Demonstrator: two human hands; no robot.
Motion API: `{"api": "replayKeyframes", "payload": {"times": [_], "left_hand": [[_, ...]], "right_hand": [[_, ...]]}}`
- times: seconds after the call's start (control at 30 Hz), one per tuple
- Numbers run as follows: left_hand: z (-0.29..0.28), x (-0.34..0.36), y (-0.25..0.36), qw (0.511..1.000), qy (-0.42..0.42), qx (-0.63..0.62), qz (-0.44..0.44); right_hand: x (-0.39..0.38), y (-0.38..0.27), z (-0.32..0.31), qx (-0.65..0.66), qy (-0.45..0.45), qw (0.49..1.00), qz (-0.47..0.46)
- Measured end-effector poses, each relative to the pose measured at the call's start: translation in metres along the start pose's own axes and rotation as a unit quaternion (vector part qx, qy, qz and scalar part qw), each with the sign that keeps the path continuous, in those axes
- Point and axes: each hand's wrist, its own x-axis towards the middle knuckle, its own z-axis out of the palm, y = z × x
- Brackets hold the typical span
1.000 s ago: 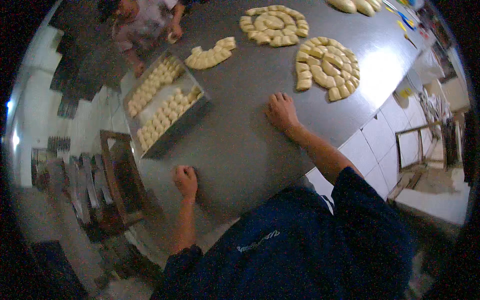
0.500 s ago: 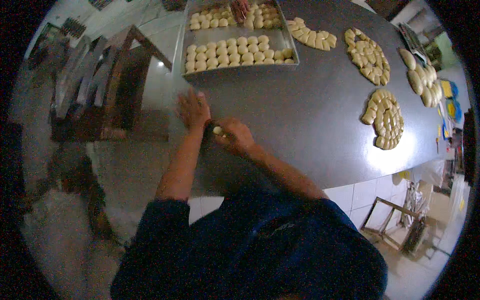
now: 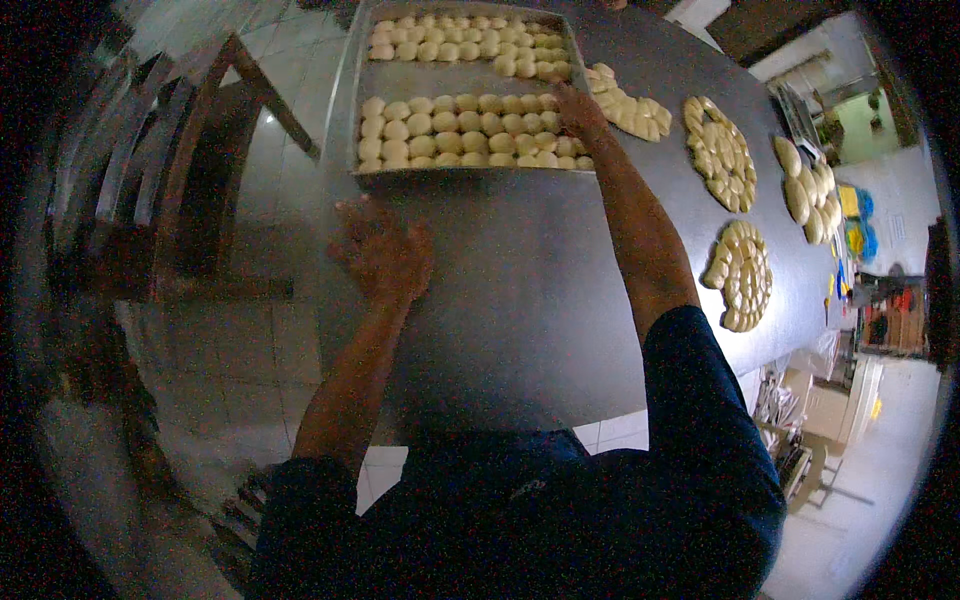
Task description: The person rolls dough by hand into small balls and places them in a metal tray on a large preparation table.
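My left hand (image 3: 383, 252) is over the dark metal table (image 3: 500, 310), just in front of the tray's near left corner. Its fingers are spread and nothing shows in them. My right hand (image 3: 580, 112) reaches to the right wall of the large metal tray (image 3: 358, 100), beside the end of the near block of dough balls (image 3: 465, 125). Its fingers are small and dim, so I cannot tell whether they hold anything. A second block of dough balls (image 3: 460, 40) fills the tray's far side, with a bare strip of metal between the blocks.
Right of the tray lie a curved strip of cut dough pieces (image 3: 635, 112) and two coiled groups of them (image 3: 720, 150). Long dough loaves (image 3: 808, 190) rest at the table's far right. A dark wooden rack (image 3: 200, 190) stands left of the table.
My right hand has moved from beside my left hand, where a pale dough piece showed, up to the tray's right side. A co-worker's hand has left the tray's far block.
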Motion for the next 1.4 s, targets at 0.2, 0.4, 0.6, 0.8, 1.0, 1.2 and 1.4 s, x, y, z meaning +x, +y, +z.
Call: {"api": "replayKeyframes", "payload": {"times": [0.2, 0.4, 0.6, 0.8, 1.0, 1.2, 1.4], "left_hand": [[0.059, 0.010, -0.039, 0.993, 0.012, 0.095, 0.071], [-0.026, -0.083, -0.023, 0.990, 0.016, 0.051, 0.130], [-0.031, -0.077, 0.003, 0.985, -0.019, 0.095, 0.139], [-0.016, -0.137, 0.114, 0.891, -0.289, -0.331, 0.114], [-0.021, -0.155, 0.139, 0.895, -0.205, -0.393, 0.047], [0.003, -0.146, -0.052, 0.912, -0.081, -0.109, 0.386], [0.014, -0.162, 0.046, 0.899, -0.051, -0.155, 0.406]], "right_hand": [[-0.166, -0.102, -0.008, 0.239, 0.296, 0.923, 0.067], [-0.463, 0.085, -0.033, 0.221, 0.324, 0.806, 0.444], [-0.524, 0.214, -0.066, 0.082, 0.264, 0.729, 0.626], [-0.446, 0.105, -0.018, 0.501, 0.349, 0.690, 0.388], [-0.411, -0.059, -0.044, 0.626, 0.224, 0.693, 0.278], [-0.534, 0.030, -0.006, 0.008, 0.103, 0.994, 0.017], [-0.413, -0.012, -0.007, -0.077, 0.047, 0.965, 0.245]]}}
